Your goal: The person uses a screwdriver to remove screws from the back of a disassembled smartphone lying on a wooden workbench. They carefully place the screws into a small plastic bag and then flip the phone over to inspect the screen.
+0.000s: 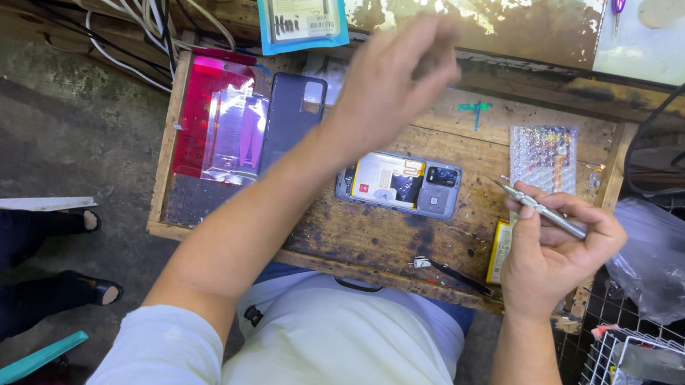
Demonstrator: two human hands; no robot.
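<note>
While my right hand (557, 249) pinches a slim metal screwdriver (542, 208) near me, I see the opened phone (400, 184) flat on the wooden tray (371, 240) and, beyond it, my left hand (396, 73) raised, blurred, fingers loose, holding nothing I can make out.

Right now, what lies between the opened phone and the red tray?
In the head view, a dark phone back cover lies between the opened phone and the red tray.

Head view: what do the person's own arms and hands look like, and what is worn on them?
Both arms are bare from above the elbow down. The left hand and right hand wear no gloves; no rings, watch or bands show. Short pale grey-white sleeves of a T-shirt with dark script lettering across the chest cover the upper arms.
</note>
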